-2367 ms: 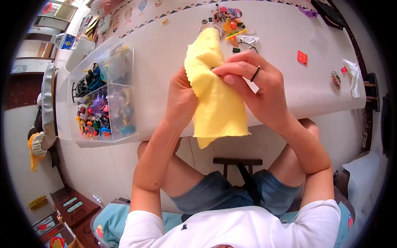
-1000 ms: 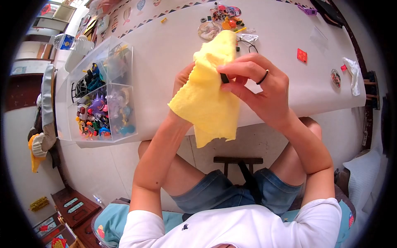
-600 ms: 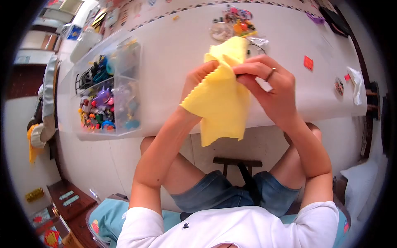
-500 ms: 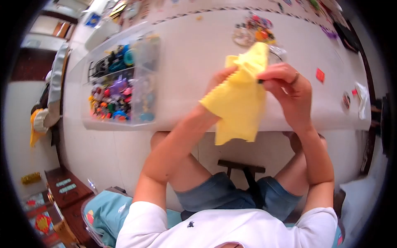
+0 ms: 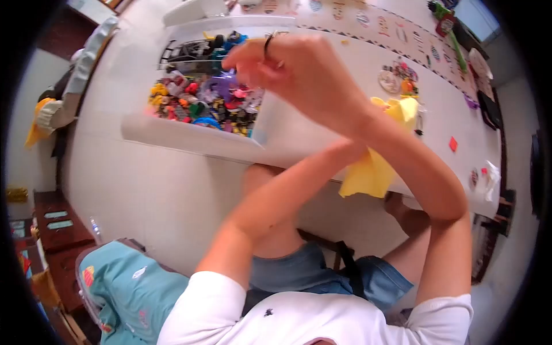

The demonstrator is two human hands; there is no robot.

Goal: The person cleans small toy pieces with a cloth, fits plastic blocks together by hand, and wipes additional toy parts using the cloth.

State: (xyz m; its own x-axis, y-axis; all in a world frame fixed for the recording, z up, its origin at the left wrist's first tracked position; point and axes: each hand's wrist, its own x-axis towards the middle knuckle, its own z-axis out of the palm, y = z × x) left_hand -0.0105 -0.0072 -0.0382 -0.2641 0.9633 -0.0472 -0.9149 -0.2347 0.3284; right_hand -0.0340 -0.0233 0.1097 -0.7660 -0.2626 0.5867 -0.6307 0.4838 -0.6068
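The right hand (image 5: pixel 287 66) is held over the clear box (image 5: pixel 192 133), above its inner divider and close to the purple toy (image 5: pixel 220 86). Its fingers are bent, with a dark ring (image 5: pixel 267 47) worn on one of them, but they are blurred, and whether anything is gripped cannot be told. The right forearm is crossed over the left one, so the left hand (image 5: pixel 363 147) is mostly hidden and the state of its fingers cannot be told. The yellow cloth (image 5: pixel 371 175) is seen at that hand, partly covered by the right forearm, its lower end hanging at the near edge of the surface (image 5: pixel 299 129). Small mixed toys are heaped in the box's near compartment, and a black frame (image 5: pixel 187 53) is lodged in the far one. Beyond the cloth, a round disc (image 5: pixel 390 81) is seen beside an orange toy (image 5: pixel 407 87). Farther right, a red packet (image 5: pixel 453 144) and a white wrapper (image 5: pixel 492 179) are laid apart.
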